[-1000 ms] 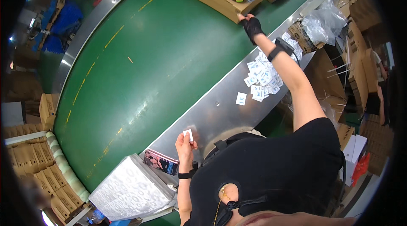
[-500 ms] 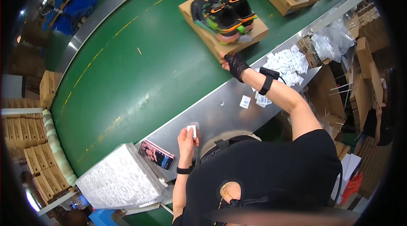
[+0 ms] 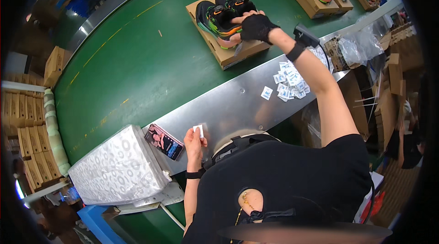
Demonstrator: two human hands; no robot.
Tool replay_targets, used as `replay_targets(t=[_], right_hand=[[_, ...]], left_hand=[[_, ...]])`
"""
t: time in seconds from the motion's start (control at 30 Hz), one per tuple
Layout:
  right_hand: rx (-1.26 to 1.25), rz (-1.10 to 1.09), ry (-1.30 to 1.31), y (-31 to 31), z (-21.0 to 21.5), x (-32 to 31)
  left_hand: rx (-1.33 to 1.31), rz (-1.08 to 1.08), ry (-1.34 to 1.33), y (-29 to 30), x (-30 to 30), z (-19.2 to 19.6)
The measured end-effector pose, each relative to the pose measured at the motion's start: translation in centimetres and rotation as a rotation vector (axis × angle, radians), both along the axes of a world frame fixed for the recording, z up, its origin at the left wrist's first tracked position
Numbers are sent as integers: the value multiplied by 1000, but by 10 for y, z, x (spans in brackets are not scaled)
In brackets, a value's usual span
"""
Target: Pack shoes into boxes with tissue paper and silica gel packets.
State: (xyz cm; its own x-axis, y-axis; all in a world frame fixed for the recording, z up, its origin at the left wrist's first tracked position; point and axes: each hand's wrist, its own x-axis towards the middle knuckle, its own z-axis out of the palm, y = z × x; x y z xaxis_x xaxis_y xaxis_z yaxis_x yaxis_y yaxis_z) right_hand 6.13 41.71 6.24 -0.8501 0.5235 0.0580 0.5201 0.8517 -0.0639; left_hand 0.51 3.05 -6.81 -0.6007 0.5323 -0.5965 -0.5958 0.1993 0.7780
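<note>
My left hand (image 3: 195, 142) pinches a small white sachet (image 3: 198, 130) between thumb and fingers, above the metal ledge. My right hand (image 3: 257, 27), in a black fingerless glove, reaches out over a pair of black shoes (image 3: 211, 19) with green and orange trim. Its fingers lie at the opening of the nearer shoe and its thumb is by the heel, gripping it there. Both shoes stand side by side on a closed brown cardboard box (image 3: 249, 51) on the green conveyor belt (image 3: 137, 70). Part of the nearer shoe is hidden by my glove.
A heap of white sachets (image 3: 292, 81) lies on the metal ledge (image 3: 228, 100), with one loose sachet (image 3: 266, 92) beside it. A phone (image 3: 164, 141) rests near a silver-wrapped block (image 3: 116, 166). More shoe-topped boxes (image 3: 311, 4) stand farther right on the belt.
My right hand has gone from the box's near edge up to the nearer shoe. The box with its shoes has shifted left along the belt. My left hand still holds its sachet.
</note>
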Motion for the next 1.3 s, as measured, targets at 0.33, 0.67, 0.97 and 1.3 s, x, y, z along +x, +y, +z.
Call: replay_targets(t=[0.33,0.67,0.97,1.3], right_hand=[[-612,103,218,-35,81,-13],[-175,1150,304,-143,-19,45],[-830,724,-115,-124,-20,30],[189,297,474,-74,-112,-9]], left_hand=[[54,184,39,-34,-17,12],[172,129,536,36,-58,102],[-18,-254,641,102,-29,10],[61,-124,443,126,-60,45]])
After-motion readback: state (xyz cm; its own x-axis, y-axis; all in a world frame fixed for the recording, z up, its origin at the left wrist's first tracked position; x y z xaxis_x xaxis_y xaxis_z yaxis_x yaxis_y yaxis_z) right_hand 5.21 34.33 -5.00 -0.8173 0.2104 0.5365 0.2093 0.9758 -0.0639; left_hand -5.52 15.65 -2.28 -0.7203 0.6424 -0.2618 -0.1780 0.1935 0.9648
